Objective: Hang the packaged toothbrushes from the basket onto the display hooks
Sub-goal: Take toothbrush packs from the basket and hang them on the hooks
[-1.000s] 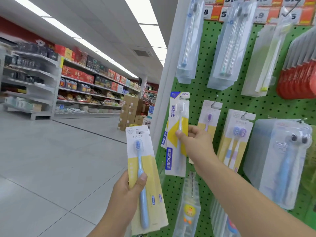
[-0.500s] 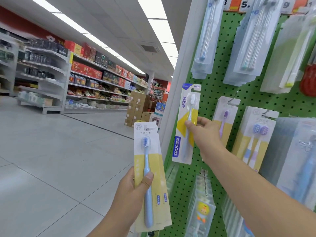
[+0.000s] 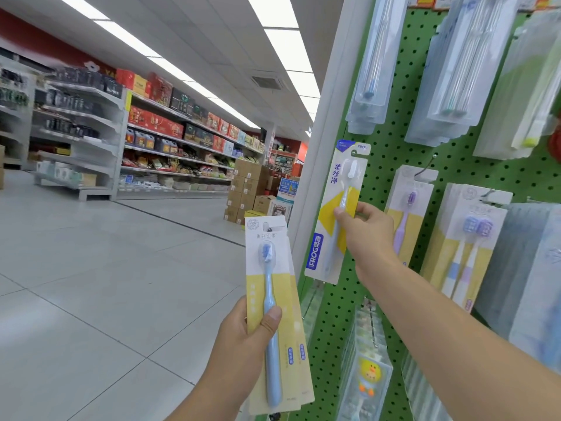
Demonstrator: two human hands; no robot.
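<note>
Item one: yellow-and-white toothbrush pack [image 3: 277, 314], lower centre of frame, upright, held by the left hand [image 3: 243, 338], thumb pressed over the blue handle on the front, fingers hidden behind the card. Item two: FROG toothbrush pack [image 3: 335, 211], centre right, against the green pegboard [image 3: 382, 165], pinched at mid-height by the right hand [image 3: 368, 235], thumb on front, fingers curled behind. Purple toothbrush pack [image 3: 408, 208] hangs just right.

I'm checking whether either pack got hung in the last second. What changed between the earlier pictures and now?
Little: the right hand raised the blue-and-yellow FROG toothbrush pack slightly against the green pegboard; whether it is hooked cannot be told. The left hand still grips the yellow-and-white pack with the blue toothbrush; nothing released.
</note>
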